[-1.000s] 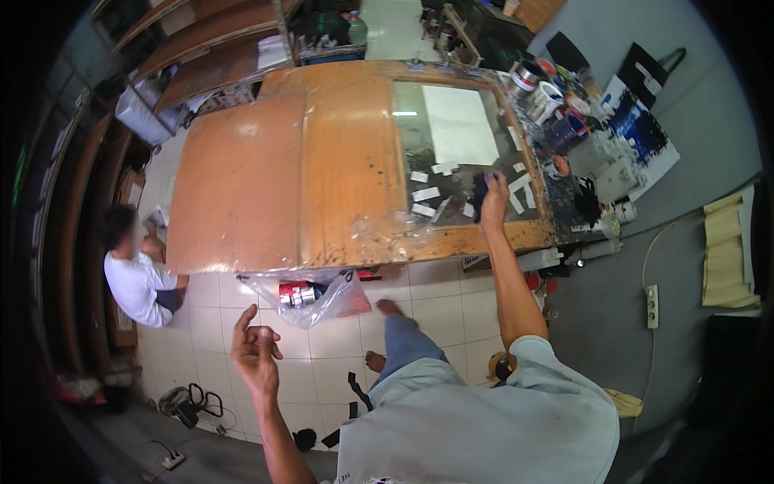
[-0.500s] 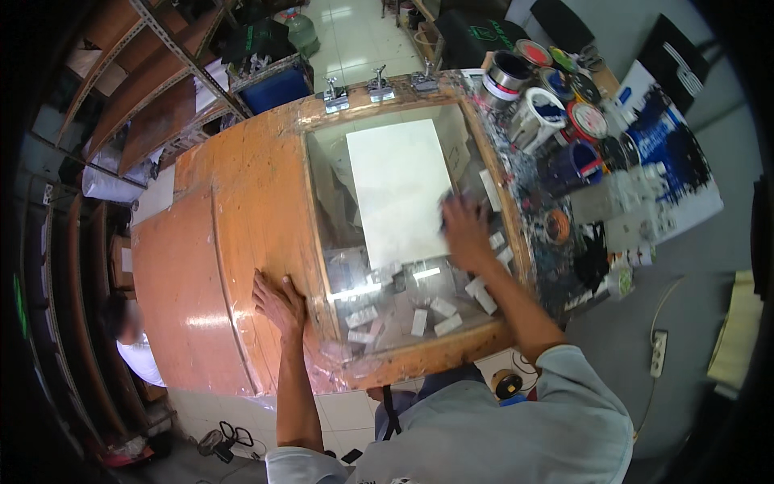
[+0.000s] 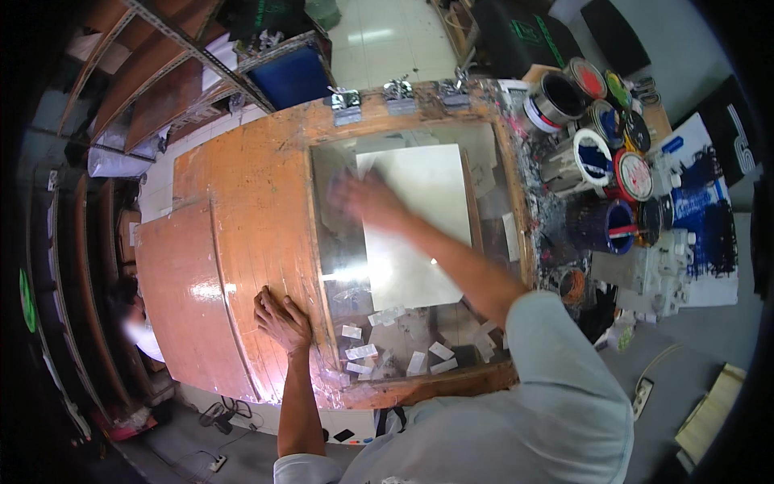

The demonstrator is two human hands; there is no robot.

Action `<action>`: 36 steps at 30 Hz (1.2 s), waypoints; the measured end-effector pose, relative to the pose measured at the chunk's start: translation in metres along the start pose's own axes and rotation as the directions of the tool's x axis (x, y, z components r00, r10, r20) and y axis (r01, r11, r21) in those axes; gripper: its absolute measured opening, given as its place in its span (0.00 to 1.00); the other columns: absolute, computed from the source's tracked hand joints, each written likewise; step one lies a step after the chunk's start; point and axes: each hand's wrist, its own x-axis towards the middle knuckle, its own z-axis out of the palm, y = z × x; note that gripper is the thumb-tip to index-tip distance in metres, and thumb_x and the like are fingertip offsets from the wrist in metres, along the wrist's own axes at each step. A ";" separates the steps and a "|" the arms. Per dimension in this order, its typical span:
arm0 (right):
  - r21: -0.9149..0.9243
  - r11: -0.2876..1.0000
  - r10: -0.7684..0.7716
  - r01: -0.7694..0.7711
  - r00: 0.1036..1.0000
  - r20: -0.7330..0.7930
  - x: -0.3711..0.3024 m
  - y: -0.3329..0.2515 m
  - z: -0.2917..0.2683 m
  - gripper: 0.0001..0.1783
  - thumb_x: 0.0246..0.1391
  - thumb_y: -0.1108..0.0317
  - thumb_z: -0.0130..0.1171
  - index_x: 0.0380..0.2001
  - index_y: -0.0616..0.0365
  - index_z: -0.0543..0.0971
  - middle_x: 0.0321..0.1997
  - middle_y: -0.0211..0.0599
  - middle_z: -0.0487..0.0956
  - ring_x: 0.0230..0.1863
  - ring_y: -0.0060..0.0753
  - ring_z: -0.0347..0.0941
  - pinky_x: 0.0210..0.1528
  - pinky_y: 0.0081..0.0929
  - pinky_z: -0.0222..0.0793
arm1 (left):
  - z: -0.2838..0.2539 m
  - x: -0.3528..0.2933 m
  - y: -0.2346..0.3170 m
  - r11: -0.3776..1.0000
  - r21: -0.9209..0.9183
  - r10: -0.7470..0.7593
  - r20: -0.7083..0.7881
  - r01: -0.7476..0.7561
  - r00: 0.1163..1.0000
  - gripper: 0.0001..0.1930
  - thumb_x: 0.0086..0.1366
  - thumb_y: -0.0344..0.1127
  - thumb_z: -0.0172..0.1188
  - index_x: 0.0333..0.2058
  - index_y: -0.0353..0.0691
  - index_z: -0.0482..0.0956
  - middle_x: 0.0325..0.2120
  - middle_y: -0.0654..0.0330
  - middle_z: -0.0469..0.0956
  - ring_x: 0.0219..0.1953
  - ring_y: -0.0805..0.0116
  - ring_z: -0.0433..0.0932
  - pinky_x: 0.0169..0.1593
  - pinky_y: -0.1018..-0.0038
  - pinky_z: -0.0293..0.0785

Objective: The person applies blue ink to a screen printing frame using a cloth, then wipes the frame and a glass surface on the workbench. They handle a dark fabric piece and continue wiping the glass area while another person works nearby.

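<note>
A white rectangular sheet (image 3: 419, 250) lies on a glass pane (image 3: 339, 250) framed in the wooden table. My right hand (image 3: 367, 202) is over the sheet's upper left edge, with my forearm crossing the sheet. Motion smears its fingers, so I cannot make out whether they hold anything. My left hand (image 3: 284, 321) rests on the orange wooden tabletop (image 3: 262, 202), left of the glass. Its fingers are slightly bent, the thumb apart, with nothing in them. Several small white strips (image 3: 417, 362) lie around the near part of the glass.
Metal hinge clamps (image 3: 399, 97) line the table's far edge. Paint cans and tubs (image 3: 633, 176) crowd the right side, beside a blue-smeared white sheet (image 3: 701, 210). Shelving (image 3: 153, 73) stands at the left, where another person (image 3: 143, 331) is partly in view. A power strip (image 3: 642, 397) lies at lower right.
My right hand has swept from the sheet's right edge leftward to its upper left edge. The left hand stays on the wood. The whole view has shifted slightly.
</note>
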 end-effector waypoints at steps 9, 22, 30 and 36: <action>-0.121 0.993 -0.001 -0.012 0.994 -0.112 -0.045 -0.041 0.002 0.28 0.63 0.58 0.51 0.65 0.54 0.69 0.72 0.42 0.65 0.75 0.45 0.55 0.71 0.62 0.51 | 0.003 0.000 -0.002 1.000 0.005 -0.001 -0.010 0.001 1.000 0.30 0.72 0.53 0.46 0.66 0.41 0.66 0.62 0.46 0.65 0.61 0.43 0.64 0.62 0.47 0.58; -0.082 0.882 0.471 -0.464 0.863 0.184 -0.288 -0.128 -0.055 0.32 0.59 0.59 0.56 0.67 0.50 0.67 0.73 0.52 0.60 0.75 0.60 0.51 0.73 0.72 0.39 | 0.006 -0.010 -0.012 0.998 0.063 0.029 -0.061 -0.025 0.998 0.29 0.72 0.53 0.47 0.65 0.45 0.67 0.62 0.53 0.66 0.60 0.47 0.65 0.58 0.50 0.63; -0.017 0.770 0.632 -0.637 0.767 -0.109 -0.157 -0.147 0.022 0.34 0.61 0.53 0.53 0.66 0.63 0.68 0.73 0.53 0.62 0.73 0.54 0.55 0.68 0.58 0.54 | 0.010 -0.001 -0.003 0.999 0.008 0.053 -0.040 -0.052 0.998 0.29 0.72 0.54 0.47 0.65 0.44 0.67 0.63 0.53 0.64 0.62 0.46 0.63 0.60 0.48 0.60; -0.114 0.904 0.411 -0.411 0.911 -0.022 -0.223 -0.198 0.001 0.26 0.56 0.66 0.57 0.58 0.61 0.75 0.70 0.50 0.65 0.75 0.51 0.55 0.71 0.62 0.52 | 0.010 -0.009 -0.027 0.997 0.007 0.083 -0.056 -0.083 0.995 0.29 0.71 0.53 0.48 0.65 0.43 0.66 0.63 0.52 0.64 0.61 0.46 0.63 0.59 0.48 0.61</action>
